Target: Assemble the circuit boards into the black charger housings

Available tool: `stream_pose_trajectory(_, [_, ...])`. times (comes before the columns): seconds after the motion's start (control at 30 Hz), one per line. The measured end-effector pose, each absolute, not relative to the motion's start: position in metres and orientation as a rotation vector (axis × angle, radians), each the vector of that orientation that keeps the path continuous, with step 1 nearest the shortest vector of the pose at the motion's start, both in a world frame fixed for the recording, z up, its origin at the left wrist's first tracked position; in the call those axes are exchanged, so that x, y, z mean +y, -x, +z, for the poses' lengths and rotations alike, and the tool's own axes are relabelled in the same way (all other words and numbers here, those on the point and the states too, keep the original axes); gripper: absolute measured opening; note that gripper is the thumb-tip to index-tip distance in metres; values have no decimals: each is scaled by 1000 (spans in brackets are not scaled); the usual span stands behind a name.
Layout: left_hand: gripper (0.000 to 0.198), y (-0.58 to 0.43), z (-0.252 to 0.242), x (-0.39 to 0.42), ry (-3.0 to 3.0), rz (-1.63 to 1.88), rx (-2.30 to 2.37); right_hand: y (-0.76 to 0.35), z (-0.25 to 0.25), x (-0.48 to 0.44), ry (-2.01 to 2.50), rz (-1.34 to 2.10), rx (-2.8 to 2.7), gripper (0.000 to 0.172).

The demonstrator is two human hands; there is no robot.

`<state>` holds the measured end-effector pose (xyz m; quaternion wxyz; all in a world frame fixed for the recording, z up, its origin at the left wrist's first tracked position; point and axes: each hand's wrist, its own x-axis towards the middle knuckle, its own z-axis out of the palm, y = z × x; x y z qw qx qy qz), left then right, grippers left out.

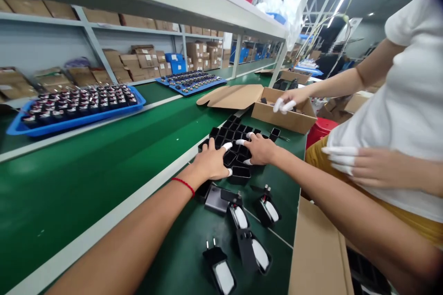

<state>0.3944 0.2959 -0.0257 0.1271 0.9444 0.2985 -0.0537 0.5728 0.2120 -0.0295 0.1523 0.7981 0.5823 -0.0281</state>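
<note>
Many black rectangular cases [228, 133] stand packed together on the green bench. My left hand [212, 160] lies at their left side, fingers spread, with white covers on some fingertips, touching the near cases. My right hand [259, 148] rests over the right part of the group, its covered fingertips apart on the cases. Close below my hands is a single black case [241, 172]. Nearer to me lie several black plug units with white inserts [224, 277] and a grey metallic block [216, 199].
On the left, a blue tray [138, 101] holds many dark parts; a second blue tray [194, 92] sits farther back. At the right, a person in a white shirt [415, 73] reaches into an open cardboard box [277, 117]. A cardboard flap [316, 249] borders the bench.
</note>
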Motion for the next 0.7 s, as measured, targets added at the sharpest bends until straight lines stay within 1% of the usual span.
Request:
stream_pose_trajectory(0.07, [73,-398,-27,294,-2776,-215,842,-570,-31,215,-2272,-82,1695,79])
stream_pose_trajectory(0.13, [67,-402,-30,293,-2800,-243,846,-567,-33,218,-2252,-98,1706,79])
stream_pose_trajectory(0.23, [60,-406,-35,294,-2829,-212,873,-563,-35,222,-2252,-111,1656,68])
stream_pose_trajectory(0.3, [60,-408,-38,295,-2838,-185,868,-562,-37,223,-2273,-97,1607,63])
stream_pose_trajectory(0.47, [56,-412,-42,296,-2823,-163,883,-562,-45,226,-2308,-96,1642,56])
stream_pose_trajectory(0.7, [54,-416,-43,290,-2788,-106,960,-565,-51,232,-2310,-127,1736,47])
